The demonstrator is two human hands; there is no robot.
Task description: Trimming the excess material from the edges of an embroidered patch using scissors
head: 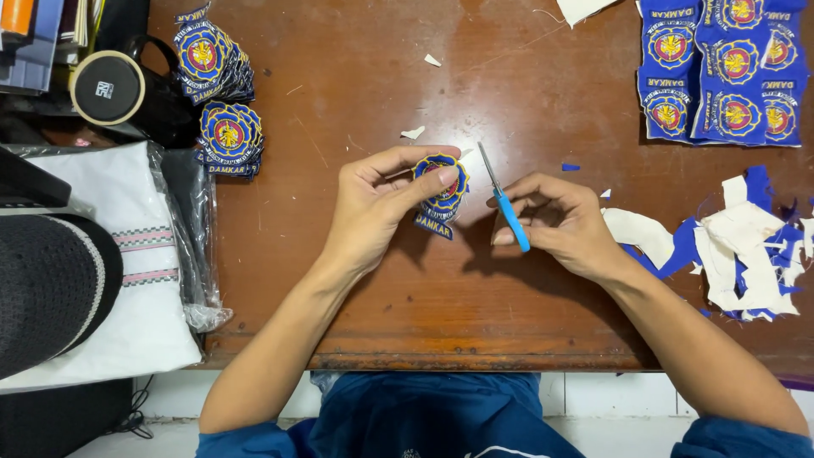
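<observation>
Now left hand (373,208) pinching patch (443,188), right hand (564,220) gripping scissors (504,202)

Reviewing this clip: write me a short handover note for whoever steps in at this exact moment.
Left hand: pinches one blue embroidered patch above the wooden table.
Right hand: holds small blue-handled scissors, blades pointing up beside the patch, not cutting.
Done: trimmed patches stacked at far left; blue and white offcuts piled at right.
Left: an uncut sheet of patches lies at top right. Whether the held patch is fully trimmed cannot be told.
</observation>
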